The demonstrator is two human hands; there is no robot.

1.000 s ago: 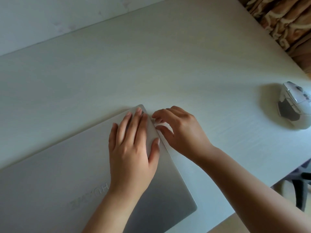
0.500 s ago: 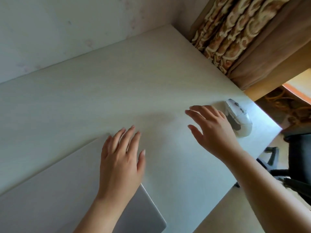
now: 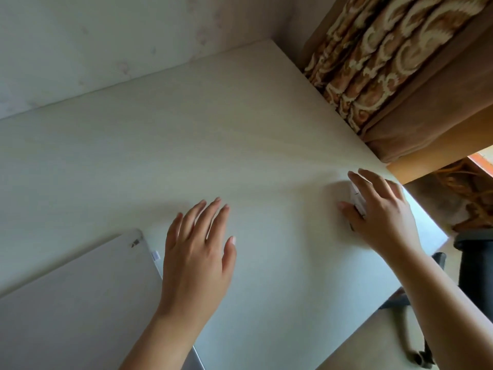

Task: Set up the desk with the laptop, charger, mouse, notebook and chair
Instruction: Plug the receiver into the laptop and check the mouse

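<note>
White desk (image 3: 186, 145); closed laptop (image 3: 80, 303) placed; right hand (image 3: 384, 214) cupping mouse (image 3: 357, 200); left hand (image 3: 197, 252) open, empty; charger, notebook unseen.

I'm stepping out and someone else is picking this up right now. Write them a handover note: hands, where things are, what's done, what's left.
Left hand: open, fingers spread, over bare desk just right of the laptop; not gripping anything.
Right hand: draped over the white mouse near the desk's right edge; whether it has a real grip, I cannot tell.
Laptop: lid closed, flat on the desk at lower left.
Chair: dark, off the desk's right side, not pulled in.
Charger and notebook: not in view.
Done: laptop and mouse are on the desk.
Left: position the mouse, bring the charger and notebook, set the chair.
</note>
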